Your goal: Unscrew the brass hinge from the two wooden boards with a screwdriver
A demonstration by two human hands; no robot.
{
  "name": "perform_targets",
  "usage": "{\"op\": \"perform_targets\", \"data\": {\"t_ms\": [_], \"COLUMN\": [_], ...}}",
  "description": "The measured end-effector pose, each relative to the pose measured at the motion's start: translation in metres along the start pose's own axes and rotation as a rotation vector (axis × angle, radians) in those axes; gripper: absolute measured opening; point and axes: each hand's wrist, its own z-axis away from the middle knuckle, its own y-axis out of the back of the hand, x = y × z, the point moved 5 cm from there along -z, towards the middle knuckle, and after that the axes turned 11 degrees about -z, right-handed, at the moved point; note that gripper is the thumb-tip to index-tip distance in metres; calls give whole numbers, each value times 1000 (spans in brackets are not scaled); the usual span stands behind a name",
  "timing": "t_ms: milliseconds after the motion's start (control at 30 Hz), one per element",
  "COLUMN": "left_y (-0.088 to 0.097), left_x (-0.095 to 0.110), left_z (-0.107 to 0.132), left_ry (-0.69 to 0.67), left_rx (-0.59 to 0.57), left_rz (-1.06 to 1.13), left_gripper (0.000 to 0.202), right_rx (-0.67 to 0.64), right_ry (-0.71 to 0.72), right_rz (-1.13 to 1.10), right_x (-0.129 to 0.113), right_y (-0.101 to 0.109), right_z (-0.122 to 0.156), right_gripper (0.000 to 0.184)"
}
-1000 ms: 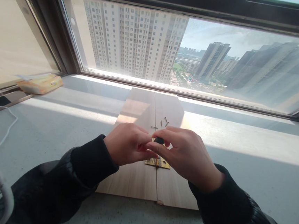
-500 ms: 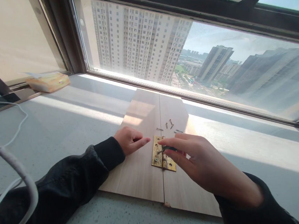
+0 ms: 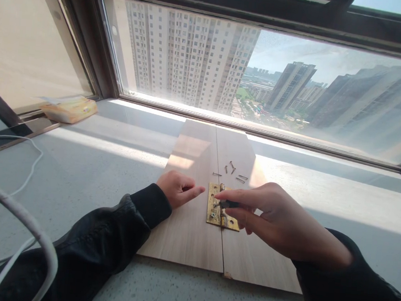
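A brass-coloured butt hinge [image 3: 214,203] lies open across the seam of two pale wooden boards, its left leaf on the left board [image 3: 185,243] and its right leaf on the right board [image 3: 243,262]. One screw [image 3: 212,215] sits in a lower hole of the left leaf. My right hand [image 3: 265,212] pinches a small dark-handled screwdriver [image 3: 229,204], its metal tip over the left leaf. My fingers cover part of the right leaf. Resting on the left board, my left hand [image 3: 179,189] has curled fingers, thumb stretched toward the hinge, holding nothing visible.
Several loose screws [image 3: 232,167] lie on the boards beyond the hinge. A soft orange-and-white packet [image 3: 69,110] is at the back left by the window frame [image 3: 190,110]. White cables [image 3: 39,230] loop over the speckled sill [image 3: 132,285] at left.
The view has shifted slightly, so everything sits a little further right. My right hand has turned a little around the screwdriver at the hinge; my left hand stays on the board.
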Motion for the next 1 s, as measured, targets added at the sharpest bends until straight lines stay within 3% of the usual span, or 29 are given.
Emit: {"op": "perform_targets", "data": {"t_ms": [167, 433, 633, 700, 1000], "left_y": [-2, -4, -1, -1, -2], "left_x": [-1, -2, -1, 0, -2], "left_z": [0, 1, 1, 1, 1], "left_ry": [0, -10, -19, -20, 4], "left_rx": [-15, -2, 6, 9, 2], "left_rz": [0, 1, 11, 16, 19], "left_gripper": [50, 48, 47, 48, 47], "right_rx": [52, 196, 437, 481, 365], "right_ry": [-62, 139, -70, -81, 204], "right_rz": [11, 118, 21, 23, -33], "right_x": [-2, -13, 5, 8, 7], "right_y": [0, -6, 2, 2, 0], "right_z": [-1, -9, -4, -3, -7], "right_gripper": [20, 22, 28, 25, 16]}}
